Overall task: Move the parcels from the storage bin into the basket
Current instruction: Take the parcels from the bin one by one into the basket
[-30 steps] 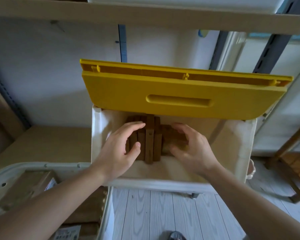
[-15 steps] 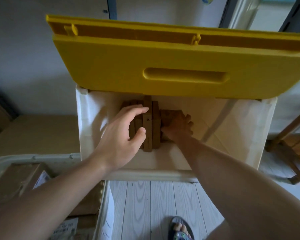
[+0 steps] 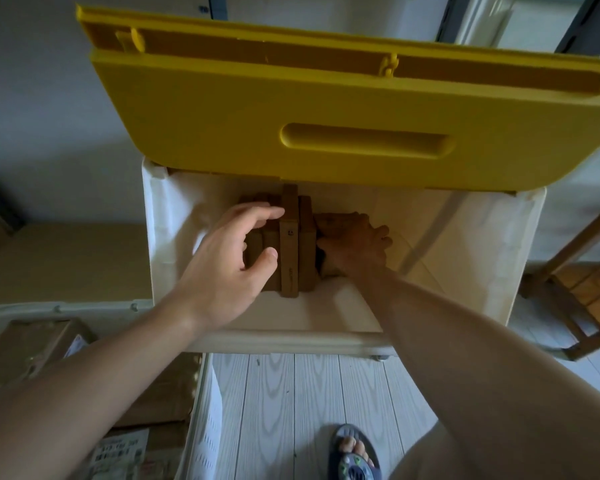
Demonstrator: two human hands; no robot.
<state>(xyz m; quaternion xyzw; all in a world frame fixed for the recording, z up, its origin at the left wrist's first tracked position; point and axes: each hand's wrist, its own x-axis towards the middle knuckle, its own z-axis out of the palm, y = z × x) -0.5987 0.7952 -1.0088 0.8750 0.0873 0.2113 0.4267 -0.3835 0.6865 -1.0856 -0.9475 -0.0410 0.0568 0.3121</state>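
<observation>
The white storage bin (image 3: 291, 341) stands open under its raised yellow lid (image 3: 326, 109). Inside, several brown cardboard parcels (image 3: 289, 244) stand on edge, packed side by side. My left hand (image 3: 229, 265) hovers over the left of that row, fingers apart, thumb near the parcels' tops. My right hand (image 3: 357, 244) reaches deep into the bin at the right of the row and clasps a low parcel (image 3: 328, 221) lying there, mostly hidden under the hand. The white basket (image 3: 66, 308) is at the lower left, holding other parcels (image 3: 39, 344).
The lid overhangs the back half of the bin. A wooden shelf board (image 3: 66, 258) lies left of the bin, and a wooden stool (image 3: 575, 289) stands at the right. My sandalled foot (image 3: 354, 452) is on the pale plank floor below.
The view has moved closer and lower over the bin. My right hand has gone deeper, down beside the row onto the low parcel. My left hand stays over the row.
</observation>
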